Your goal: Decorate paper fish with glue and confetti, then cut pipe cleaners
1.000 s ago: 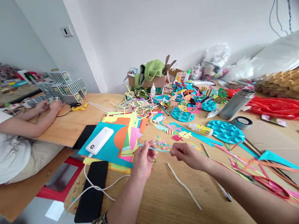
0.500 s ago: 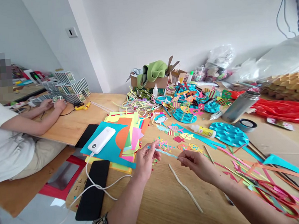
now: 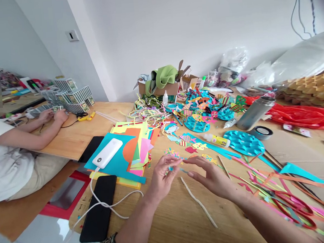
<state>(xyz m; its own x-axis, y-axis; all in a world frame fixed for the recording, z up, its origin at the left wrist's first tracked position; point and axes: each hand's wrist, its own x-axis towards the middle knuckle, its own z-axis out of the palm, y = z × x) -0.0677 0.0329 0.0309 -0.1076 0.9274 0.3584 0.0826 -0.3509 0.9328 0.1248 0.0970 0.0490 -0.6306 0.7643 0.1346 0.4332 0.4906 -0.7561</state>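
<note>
My left hand (image 3: 163, 176) pinches a thin light-blue paper strip (image 3: 183, 170), mostly hidden by the fingers. Beside it, my right hand (image 3: 210, 174) has its thumb and fingers apart, its index fingertip close to the left fingertips and its thumb near the strip's loose end. Below both hands a white twisted strip (image 3: 199, 203) lies on the wooden table (image 3: 171, 226). Just beyond the hands are small coloured paper bits (image 3: 172, 152) and cut-out paper fish (image 3: 199, 146).
Coloured paper sheets (image 3: 131, 147), a white power bank (image 3: 108, 153) and a black phone (image 3: 98, 208) lie left. At right are red-handled scissors (image 3: 292, 206), paper strips, a glue bottle (image 3: 217, 140), a blue egg-tray piece (image 3: 243, 143) and a metal flask (image 3: 254, 113). A co-worker (image 3: 15, 161) sits far left.
My right hand has let go of the strip's end and opened its fingers, moving closer to my left hand. The strip, stretched between both hands before, is now mostly hidden at my left hand.
</note>
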